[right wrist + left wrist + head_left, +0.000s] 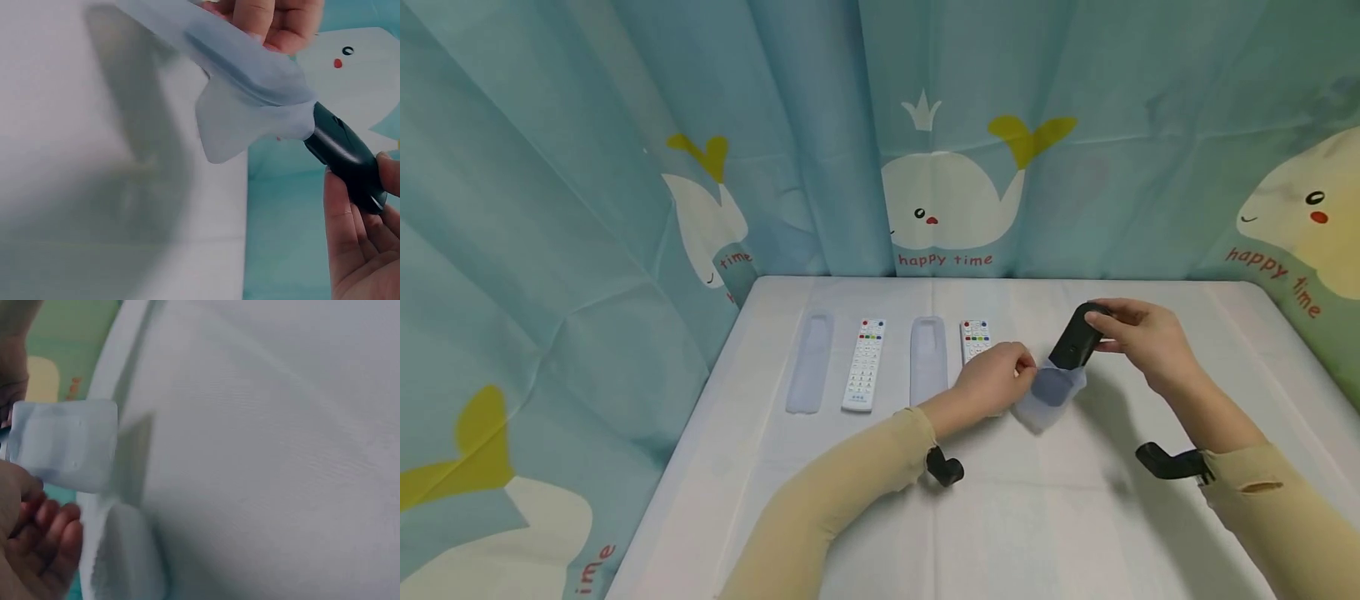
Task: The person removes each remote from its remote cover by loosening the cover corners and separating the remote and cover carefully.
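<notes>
My right hand [1150, 337] grips the end of a black remote control [1075, 340] between thumb and fingers, holding it tilted above the table. The remote's other end sits inside a translucent silicone sleeve [1047, 404], which hangs below it. At the sleeve's edge, my left hand [992, 379] pinches the soft material. The right wrist view shows the sleeve [250, 81] stretched around part of the remote [347, 159], with one flap standing out. In the left wrist view the sleeve [69, 444] is above the curled fingers of my left hand [40, 544].
On the white-covered table [1000, 517] lie a white remote [865, 365] and another white remote [975, 333], partly hidden by my left hand. Two translucent sleeves, a left one [811, 362] and a middle one [928, 358], lie beside them. A blue patterned curtain [820, 167] hangs behind.
</notes>
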{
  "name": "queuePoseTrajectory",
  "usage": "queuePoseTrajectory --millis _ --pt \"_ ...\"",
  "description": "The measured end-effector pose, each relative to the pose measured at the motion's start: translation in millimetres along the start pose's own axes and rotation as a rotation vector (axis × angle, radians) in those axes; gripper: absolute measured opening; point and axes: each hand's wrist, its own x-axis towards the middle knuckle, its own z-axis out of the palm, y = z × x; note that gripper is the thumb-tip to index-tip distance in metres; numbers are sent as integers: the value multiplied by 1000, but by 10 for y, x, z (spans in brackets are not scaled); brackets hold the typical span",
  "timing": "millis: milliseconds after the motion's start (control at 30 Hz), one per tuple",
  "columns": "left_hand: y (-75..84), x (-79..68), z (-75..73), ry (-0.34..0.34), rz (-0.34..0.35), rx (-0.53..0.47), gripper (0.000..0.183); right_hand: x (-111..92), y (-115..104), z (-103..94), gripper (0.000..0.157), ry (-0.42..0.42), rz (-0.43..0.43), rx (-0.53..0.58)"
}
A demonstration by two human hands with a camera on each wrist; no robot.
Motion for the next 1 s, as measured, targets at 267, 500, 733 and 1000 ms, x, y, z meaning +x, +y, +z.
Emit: queuePoseTrajectory --millis 267,500,733,1000 --pt "-14 6 -141 -236 -197 -585 33 13 -99 -61 27 -16 -1 219" --pt "-18 -38 -203 -394 -428 -1078 22 34 -116 -13 19 -64 -40 372" --pt "-27 -115 -215 -525 -453 -1266 16 55 -127 85 26 -126 -24 505" --pt "-27 -170 -190 -436 -468 -1319 17 82 -141 267 44 -242 15 648"
